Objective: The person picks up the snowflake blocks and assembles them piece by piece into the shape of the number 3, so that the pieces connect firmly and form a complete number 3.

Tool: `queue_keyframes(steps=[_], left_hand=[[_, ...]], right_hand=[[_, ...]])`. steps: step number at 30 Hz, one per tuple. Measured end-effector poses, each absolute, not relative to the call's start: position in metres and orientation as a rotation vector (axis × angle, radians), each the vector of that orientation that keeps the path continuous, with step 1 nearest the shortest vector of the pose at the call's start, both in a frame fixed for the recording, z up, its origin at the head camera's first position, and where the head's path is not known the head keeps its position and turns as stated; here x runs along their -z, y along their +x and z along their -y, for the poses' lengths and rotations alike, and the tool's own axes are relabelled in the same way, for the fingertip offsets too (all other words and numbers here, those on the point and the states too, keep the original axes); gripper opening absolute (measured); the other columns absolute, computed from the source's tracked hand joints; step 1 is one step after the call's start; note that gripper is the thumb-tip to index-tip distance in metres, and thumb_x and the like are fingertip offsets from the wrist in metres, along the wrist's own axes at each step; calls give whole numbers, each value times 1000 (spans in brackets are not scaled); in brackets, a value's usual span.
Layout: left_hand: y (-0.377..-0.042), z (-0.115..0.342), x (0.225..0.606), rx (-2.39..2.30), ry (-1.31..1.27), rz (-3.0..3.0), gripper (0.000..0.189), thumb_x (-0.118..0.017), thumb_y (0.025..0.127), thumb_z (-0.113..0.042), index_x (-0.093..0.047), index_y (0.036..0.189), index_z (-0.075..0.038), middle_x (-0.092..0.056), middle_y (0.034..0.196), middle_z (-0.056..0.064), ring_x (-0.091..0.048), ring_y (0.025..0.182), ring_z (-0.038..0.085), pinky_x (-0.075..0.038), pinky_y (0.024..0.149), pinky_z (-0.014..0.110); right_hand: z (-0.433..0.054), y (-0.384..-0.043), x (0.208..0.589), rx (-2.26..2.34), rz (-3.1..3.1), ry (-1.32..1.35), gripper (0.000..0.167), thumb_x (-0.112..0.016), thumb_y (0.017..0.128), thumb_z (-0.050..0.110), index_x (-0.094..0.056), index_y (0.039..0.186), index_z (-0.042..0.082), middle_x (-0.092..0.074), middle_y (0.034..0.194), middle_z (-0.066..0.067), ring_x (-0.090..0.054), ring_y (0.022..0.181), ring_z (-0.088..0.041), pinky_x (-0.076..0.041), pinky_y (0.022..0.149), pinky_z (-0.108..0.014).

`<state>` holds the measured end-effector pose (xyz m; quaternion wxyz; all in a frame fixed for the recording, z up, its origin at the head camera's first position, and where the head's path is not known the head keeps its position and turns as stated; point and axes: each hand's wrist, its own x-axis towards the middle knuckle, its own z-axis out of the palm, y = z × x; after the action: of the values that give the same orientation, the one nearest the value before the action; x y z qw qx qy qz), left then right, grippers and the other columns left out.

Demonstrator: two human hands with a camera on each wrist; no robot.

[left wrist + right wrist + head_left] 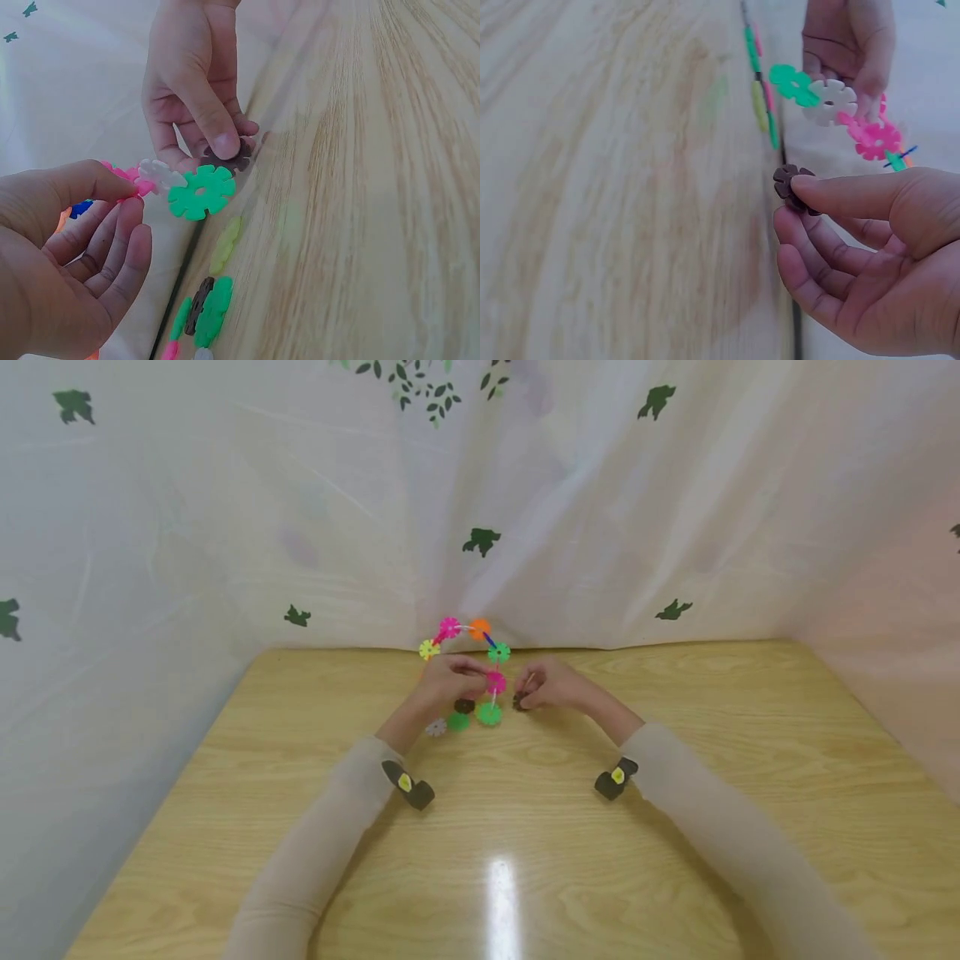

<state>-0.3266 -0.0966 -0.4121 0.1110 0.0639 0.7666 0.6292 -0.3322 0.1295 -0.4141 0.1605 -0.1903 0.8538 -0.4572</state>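
Observation:
My left hand (448, 683) pinches a pink snowflake disc (496, 682) in a chain of interlocking plastic discs. From there the chain arches up past a green disc (498, 652), an orange disc (480, 628) and a yellow disc (429, 649). Towards its near end, a white disc (832, 103) joins a green end disc (201, 193). To the right, my right hand (553, 683) holds a dark brown snowflake disc (791, 184) between thumb and fingers. In the head view a small gap separates it from the green end disc; my left fingers cover part of the chain.
Loose discs lie on the wooden table (570, 827) just below my left hand, among them a brown one (465, 705), a green one (458, 722) and a whitish one (436, 727). A pale curtain (585, 527) with leaf prints hangs behind the table's far edge.

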Motion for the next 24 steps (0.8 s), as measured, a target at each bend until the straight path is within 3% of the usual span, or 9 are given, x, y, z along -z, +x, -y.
queue_keyframes(steps=[7, 13, 19, 24], left_hand=[[-331, 89, 411, -1849, 229, -2226, 27, -70, 85, 3, -74, 112, 4, -74, 85, 3, -63, 70, 11, -58, 70, 28], [-334, 84, 410, -1830, 236, -2230, 25, -69, 87, 0, -74, 111, 0, -70, 84, 2, -61, 70, 12, -56, 70, 30], [-333, 84, 413, -1873, 291, -2166, 26, -68, 88, 3, -71, 114, 5, -71, 85, 3, -61, 71, 14, -58, 70, 29], [-331, 85, 413, -1863, 333, -2175, 25, -66, 89, 3, -71, 114, 5, -70, 84, 2, -60, 72, 13, -59, 73, 30]], right_hand=[[-147, -328, 407, 1460, -2415, -491, 25, -71, 91, 0, -67, 115, -5, -73, 96, -13, -68, 80, -18, -60, 72, -35], [-151, -327, 404, 1658, -2369, -499, 23, -68, 95, 2, -64, 117, -6, -71, 97, -2, -66, 88, -12, -60, 85, -38], [-145, -324, 403, 1761, -2389, -472, 20, -68, 95, 1, -65, 113, -7, -70, 98, -5, -68, 92, -20, -59, 86, -46], [-143, -322, 402, 1784, -2403, -467, 19, -67, 96, 0, -65, 113, -7, -70, 99, -6, -67, 88, -12, -59, 88, -45]])
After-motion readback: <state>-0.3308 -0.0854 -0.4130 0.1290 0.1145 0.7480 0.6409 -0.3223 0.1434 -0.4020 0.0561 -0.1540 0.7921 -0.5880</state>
